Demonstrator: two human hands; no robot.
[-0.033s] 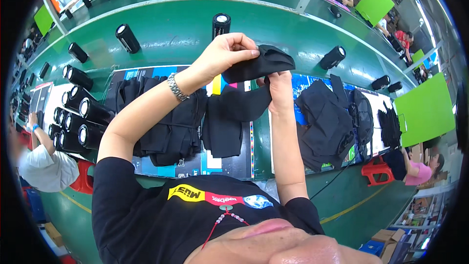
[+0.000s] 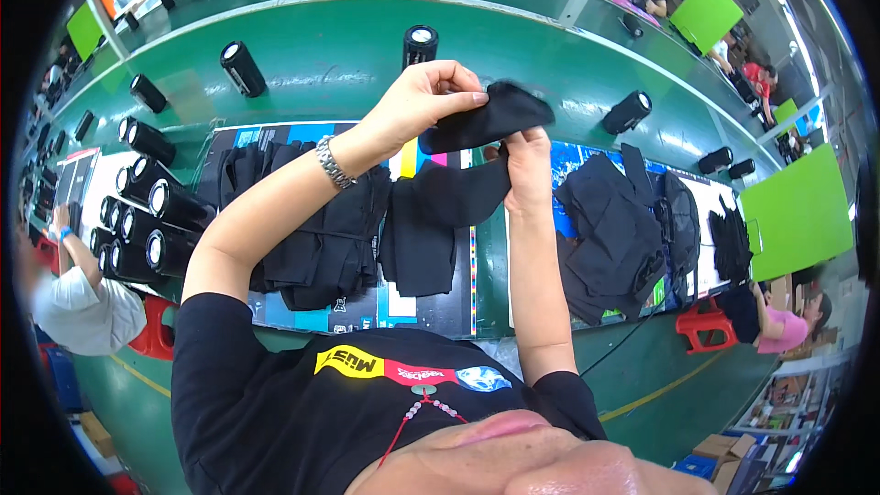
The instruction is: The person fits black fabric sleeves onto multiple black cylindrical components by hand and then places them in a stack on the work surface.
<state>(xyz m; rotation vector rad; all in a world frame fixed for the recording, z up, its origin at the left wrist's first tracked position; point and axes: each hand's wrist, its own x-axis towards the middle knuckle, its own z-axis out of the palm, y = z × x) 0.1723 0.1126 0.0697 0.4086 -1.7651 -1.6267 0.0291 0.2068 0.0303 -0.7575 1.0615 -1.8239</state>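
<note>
In front of me, at the table's middle, I hold up a black cloth piece [image 2: 486,121], folded and slightly blurred at its right end. My left hand [image 2: 431,99] pinches its upper edge between thumb and fingers. Below its right end, my right hand [image 2: 529,174] has its fingers closed on the cloth. Another black cloth part [image 2: 461,194] hangs beneath, against the right fingers; whether it belongs to the same piece I cannot tell. Flat black cloth pieces [image 2: 420,261] lie under it, beside a larger stack of black cloth [image 2: 316,252] on the left.
A loose heap of black cloth [image 2: 610,229] lies to the right. Several black cylindrical speakers [image 2: 174,203] crowd the left side. More stand on the green conveyor, including a speaker [image 2: 420,46] beyond my hands. A green panel [image 2: 796,213] rises at right; a person [image 2: 92,307] sits at left.
The upper end of the held cloth has shifted slightly and its open fold looks flatter and blurred. Both hands stay in nearly the same place.
</note>
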